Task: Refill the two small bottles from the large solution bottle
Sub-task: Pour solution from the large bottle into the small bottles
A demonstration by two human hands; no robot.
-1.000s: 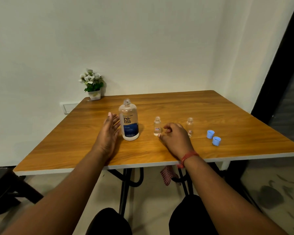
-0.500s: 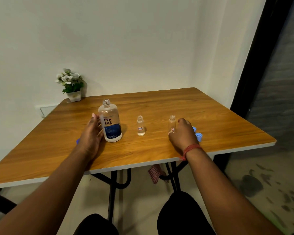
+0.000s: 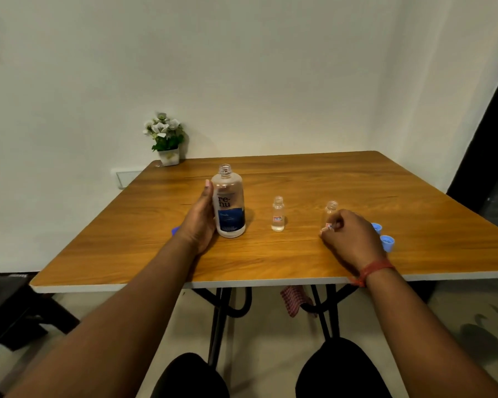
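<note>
So left hand (image 3: 200, 222) wraps the uncapped big bottle (image 3: 228, 203) ready to lift; right hand (image 3: 350, 237) pinches the small bottle (image 3: 330, 209) steady; other small bottle (image 3: 278, 214) waits between.

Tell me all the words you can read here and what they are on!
"re-nu": in big dark letters on the large bottle, in two rows.
A pale word on that bottle's blue band: too blurred to read.
Red and blue label on the middle small bottle: too small to read.
Label on the right small bottle: too small, partly behind the right hand.
</note>
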